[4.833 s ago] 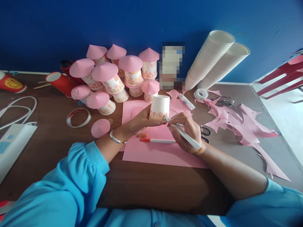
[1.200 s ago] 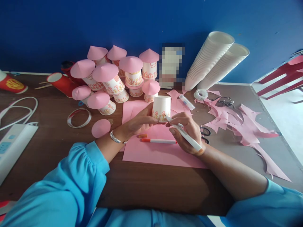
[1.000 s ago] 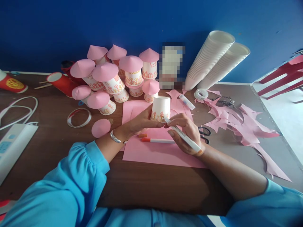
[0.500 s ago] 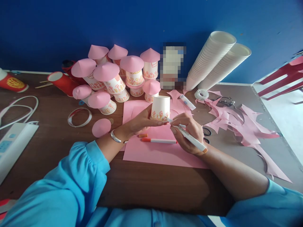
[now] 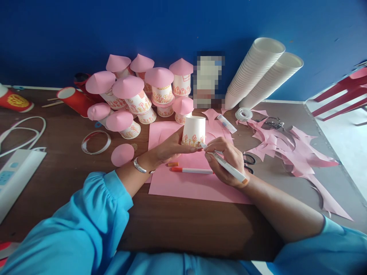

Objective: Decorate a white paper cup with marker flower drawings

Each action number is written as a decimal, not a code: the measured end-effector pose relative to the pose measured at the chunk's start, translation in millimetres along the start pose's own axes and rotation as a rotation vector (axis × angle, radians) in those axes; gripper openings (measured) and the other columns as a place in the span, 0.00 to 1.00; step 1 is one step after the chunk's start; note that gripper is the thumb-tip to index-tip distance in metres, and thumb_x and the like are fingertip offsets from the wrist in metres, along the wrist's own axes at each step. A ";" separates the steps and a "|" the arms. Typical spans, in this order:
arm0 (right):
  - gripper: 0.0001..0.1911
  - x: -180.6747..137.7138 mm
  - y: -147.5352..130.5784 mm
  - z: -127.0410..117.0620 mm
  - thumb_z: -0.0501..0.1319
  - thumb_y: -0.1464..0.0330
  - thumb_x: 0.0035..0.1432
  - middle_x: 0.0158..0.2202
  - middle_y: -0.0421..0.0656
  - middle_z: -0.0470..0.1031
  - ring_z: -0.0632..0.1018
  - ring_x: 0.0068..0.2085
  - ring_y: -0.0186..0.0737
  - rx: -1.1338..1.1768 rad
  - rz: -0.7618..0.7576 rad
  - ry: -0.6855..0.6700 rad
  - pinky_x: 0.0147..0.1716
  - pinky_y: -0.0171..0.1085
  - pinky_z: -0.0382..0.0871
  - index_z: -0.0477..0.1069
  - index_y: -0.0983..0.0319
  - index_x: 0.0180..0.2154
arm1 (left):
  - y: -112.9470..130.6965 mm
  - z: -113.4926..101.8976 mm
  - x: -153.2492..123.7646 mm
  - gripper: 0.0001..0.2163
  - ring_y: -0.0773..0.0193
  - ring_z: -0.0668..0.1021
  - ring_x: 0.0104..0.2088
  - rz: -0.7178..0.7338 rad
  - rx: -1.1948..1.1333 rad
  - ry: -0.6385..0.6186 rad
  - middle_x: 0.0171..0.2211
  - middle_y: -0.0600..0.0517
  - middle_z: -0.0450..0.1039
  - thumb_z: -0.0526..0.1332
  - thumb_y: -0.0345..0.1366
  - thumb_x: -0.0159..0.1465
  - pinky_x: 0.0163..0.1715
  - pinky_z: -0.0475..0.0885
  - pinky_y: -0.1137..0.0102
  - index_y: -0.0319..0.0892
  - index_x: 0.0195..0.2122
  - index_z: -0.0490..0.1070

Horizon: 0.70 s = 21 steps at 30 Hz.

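Observation:
My left hand (image 5: 169,147) grips an upside-down white paper cup (image 5: 194,131) with orange and pink flowers drawn round its rim. It holds the cup just above a pink paper sheet (image 5: 189,181). My right hand (image 5: 226,160) is closed round a white marker (image 5: 226,167) with an orange end, and the marker's tip touches the cup's lower edge. A second marker with an orange cap (image 5: 190,170) lies on the pink sheet below the cup.
Several decorated cups with pink cone roofs (image 5: 143,91) cluster at the back. Two stacks of white cups (image 5: 263,72) lean on the blue wall. Pink scraps (image 5: 289,147), scissors (image 5: 249,160), a tape roll (image 5: 243,114), a pink paper circle (image 5: 122,154), red cups (image 5: 73,100) and a power strip (image 5: 14,175) lie around.
The cup has turned slightly in my left hand, with the marker tip staying at its lower edge. Nothing else on the table has moved.

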State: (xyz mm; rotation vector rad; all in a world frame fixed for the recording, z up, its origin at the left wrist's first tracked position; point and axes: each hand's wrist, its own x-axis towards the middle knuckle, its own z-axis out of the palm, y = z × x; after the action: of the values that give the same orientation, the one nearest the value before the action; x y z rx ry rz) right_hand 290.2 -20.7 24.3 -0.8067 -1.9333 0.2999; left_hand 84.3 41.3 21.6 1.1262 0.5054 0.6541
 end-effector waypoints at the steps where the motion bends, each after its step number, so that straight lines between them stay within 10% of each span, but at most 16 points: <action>1: 0.13 0.0 0.1 0.4 0.61 0.77 0.67 0.35 0.44 0.75 0.80 0.33 0.44 0.002 0.000 0.003 0.29 0.44 0.80 0.69 0.54 0.48 | -0.3 -0.3 0.0 0.25 0.59 0.78 0.43 0.002 0.003 0.000 0.41 0.52 0.76 0.78 0.38 0.56 0.48 0.71 0.61 0.46 0.53 0.73; 21: 0.09 0.2 1.5 1.8 0.61 0.76 0.67 0.36 0.42 0.77 0.81 0.34 0.40 -0.025 -0.009 0.039 0.32 0.40 0.79 0.71 0.58 0.46 | -3.6 -3.1 0.5 0.23 0.57 0.80 0.46 0.032 0.007 -0.017 0.43 0.48 0.80 0.75 0.38 0.60 0.50 0.74 0.61 0.45 0.55 0.73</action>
State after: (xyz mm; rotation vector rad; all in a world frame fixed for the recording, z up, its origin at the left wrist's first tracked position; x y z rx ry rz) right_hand 289.2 -19.3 22.8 -0.8150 -1.9067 0.2530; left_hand 83.4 42.7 17.1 1.1475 0.4757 0.6708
